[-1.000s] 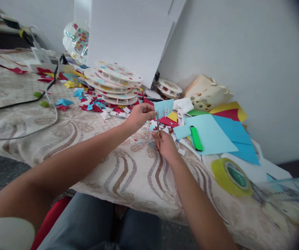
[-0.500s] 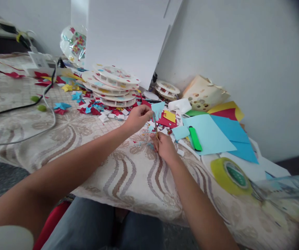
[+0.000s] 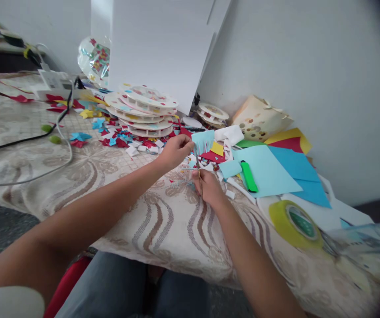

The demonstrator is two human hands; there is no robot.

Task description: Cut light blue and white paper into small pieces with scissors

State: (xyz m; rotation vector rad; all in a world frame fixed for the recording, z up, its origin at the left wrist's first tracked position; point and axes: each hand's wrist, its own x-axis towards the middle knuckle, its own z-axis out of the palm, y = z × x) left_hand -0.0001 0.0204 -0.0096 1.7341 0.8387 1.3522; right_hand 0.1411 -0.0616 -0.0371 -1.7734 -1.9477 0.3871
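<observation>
Between the thumb and fingers of my left hand (image 3: 178, 151) is a small light-blue paper piece (image 3: 203, 138), its lower edge slit into a fringe. My right hand (image 3: 208, 185) is closed around a pair of scissors (image 3: 198, 170), blades pointing up and away from me. The blade tips meet the paper's near end, close to my left fingertips; whether the blades are apart is too small to tell. Beneath both hands, thin blue scraps (image 3: 190, 182) lie on the patterned tablecloth (image 3: 163, 221).
Stacked white reels (image 3: 150, 115) stand behind my hands, with red, blue and white paper bits around them. To the right lie blue sheets (image 3: 265, 170), a green cutter (image 3: 249, 176) and a yellow tape roll (image 3: 295, 224). Cables (image 3: 69, 145) cross the left side.
The light-blue paper has turned and shows more of its width and fringe to the right. Both hands stay in nearly the same place, still holding paper and scissors.
</observation>
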